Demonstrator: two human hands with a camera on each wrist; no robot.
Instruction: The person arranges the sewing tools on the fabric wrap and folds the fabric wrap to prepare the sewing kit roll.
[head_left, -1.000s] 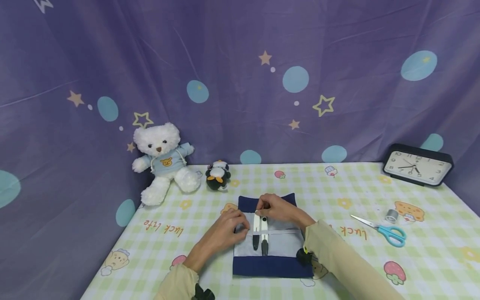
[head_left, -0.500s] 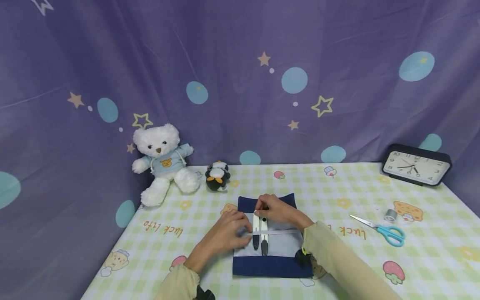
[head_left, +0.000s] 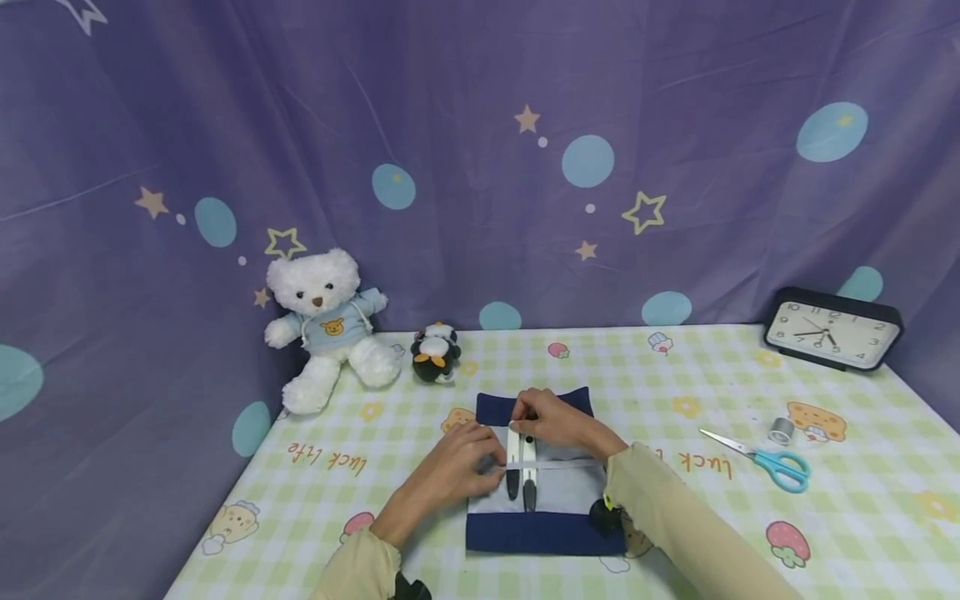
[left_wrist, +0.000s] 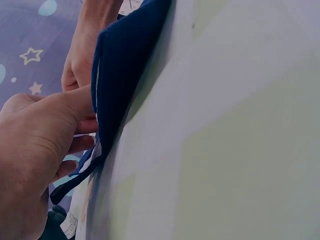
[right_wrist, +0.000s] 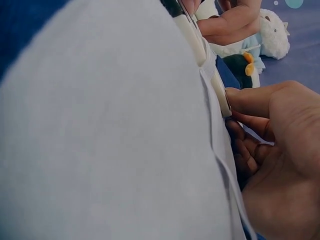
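A navy cloth case (head_left: 543, 533) with a grey lining lies unfolded on the table. A pale elastic band (head_left: 566, 464) crosses the lining. Two slim white tools with black ends lie side by side under it, the left tool (head_left: 513, 454) and the right tool (head_left: 529, 479). My right hand (head_left: 551, 417) pinches the far white end of the left tool, thumb and index finger at its tip. From the left side, my left hand (head_left: 459, 465) pinches the band close beside that tool. In the left wrist view, the cloth's raised edge (left_wrist: 122, 65) hides some fingertips.
Blue-handled scissors (head_left: 776, 467) and a small grey roll (head_left: 782, 431) lie to the right. A black-framed clock (head_left: 836, 329) stands at the back right. The white teddy bear (head_left: 322, 325) and the penguin plush (head_left: 435, 352) sit at the back left.
My left fingertips have shifted slightly right along the band, nearer the left tool. The right hand keeps its pinch, and the tools lie where they were.
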